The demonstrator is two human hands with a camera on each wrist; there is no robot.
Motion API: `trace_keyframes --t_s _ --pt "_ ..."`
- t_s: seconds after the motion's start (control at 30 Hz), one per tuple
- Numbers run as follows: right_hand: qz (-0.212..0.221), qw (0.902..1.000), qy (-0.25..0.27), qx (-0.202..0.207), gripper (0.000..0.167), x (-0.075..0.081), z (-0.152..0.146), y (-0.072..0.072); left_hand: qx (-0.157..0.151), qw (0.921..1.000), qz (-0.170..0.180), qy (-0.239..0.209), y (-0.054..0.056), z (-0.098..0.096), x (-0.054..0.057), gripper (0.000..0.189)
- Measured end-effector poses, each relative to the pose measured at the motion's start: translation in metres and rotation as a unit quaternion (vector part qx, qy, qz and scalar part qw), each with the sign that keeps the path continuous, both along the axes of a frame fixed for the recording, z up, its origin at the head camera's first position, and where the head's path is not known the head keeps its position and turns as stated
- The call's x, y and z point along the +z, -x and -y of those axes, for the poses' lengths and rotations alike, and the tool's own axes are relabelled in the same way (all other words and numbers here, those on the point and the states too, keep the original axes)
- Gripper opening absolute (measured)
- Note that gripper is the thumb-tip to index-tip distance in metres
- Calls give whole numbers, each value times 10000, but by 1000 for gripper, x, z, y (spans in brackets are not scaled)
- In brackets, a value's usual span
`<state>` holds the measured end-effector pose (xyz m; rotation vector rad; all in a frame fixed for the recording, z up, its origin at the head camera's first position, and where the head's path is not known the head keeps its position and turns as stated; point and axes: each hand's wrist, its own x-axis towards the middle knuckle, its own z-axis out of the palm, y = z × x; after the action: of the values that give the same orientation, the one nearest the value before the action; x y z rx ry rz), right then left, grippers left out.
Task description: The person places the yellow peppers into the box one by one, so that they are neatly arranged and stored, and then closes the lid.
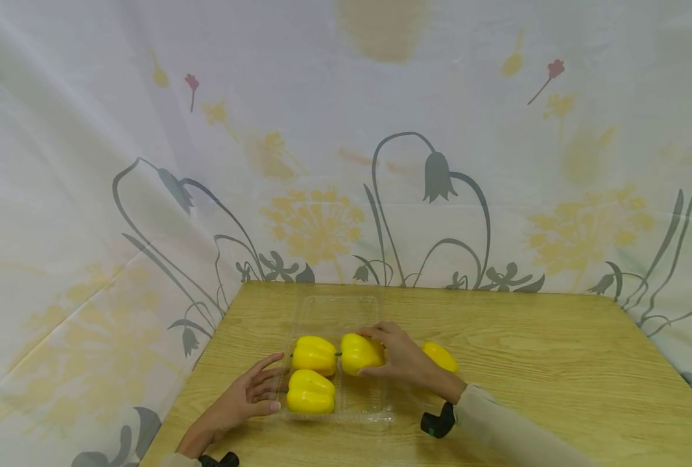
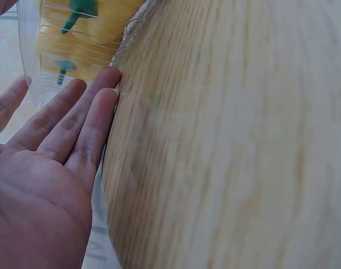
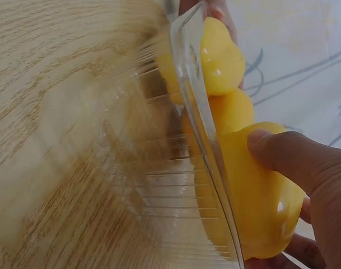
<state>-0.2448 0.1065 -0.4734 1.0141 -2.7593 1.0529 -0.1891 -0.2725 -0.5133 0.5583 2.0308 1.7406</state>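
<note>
A clear plastic clamshell box point(image 1: 362, 401) lies on the table with its lid folded back. On its left side sit two yellow bell peppers, one farther back point(image 1: 314, 355) and one nearer point(image 1: 310, 393). My right hand point(image 1: 401, 358) grips a third yellow bell pepper point(image 3: 260, 196) at the box's back right, its thumb on one side and fingers on the other. Along the box's left wall rests my left hand point(image 1: 242, 401), fingers extended and fingertips at the ribbed plastic. Through that wall, green stems point(image 2: 76, 15) show in the left wrist view.
Another yellow bell pepper point(image 1: 441, 357) lies on the table to the right of the box, partly hidden behind my right hand and wrist. The wooden table point(image 1: 532, 363) reaches back to a flower-printed curtain point(image 1: 486, 110). The transparent lid point(image 1: 338, 310) lies flat behind the box.
</note>
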Motion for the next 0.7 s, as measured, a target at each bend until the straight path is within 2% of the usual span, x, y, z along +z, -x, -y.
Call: trace_keyframes --t_s 0.3,0.43,0.7 --pt "-139 9997 -211 17 68 -5 1 3 -102 9999 -97 -59 -1 1 0 82" --pt "-202 9995 -241 67 68 -4 1 4 -58 9999 59 -61 -1 0 1 83" --pt "-217 9993 -276 97 68 -1 3 4 20 9999 154 -36 -1 1 1 83"
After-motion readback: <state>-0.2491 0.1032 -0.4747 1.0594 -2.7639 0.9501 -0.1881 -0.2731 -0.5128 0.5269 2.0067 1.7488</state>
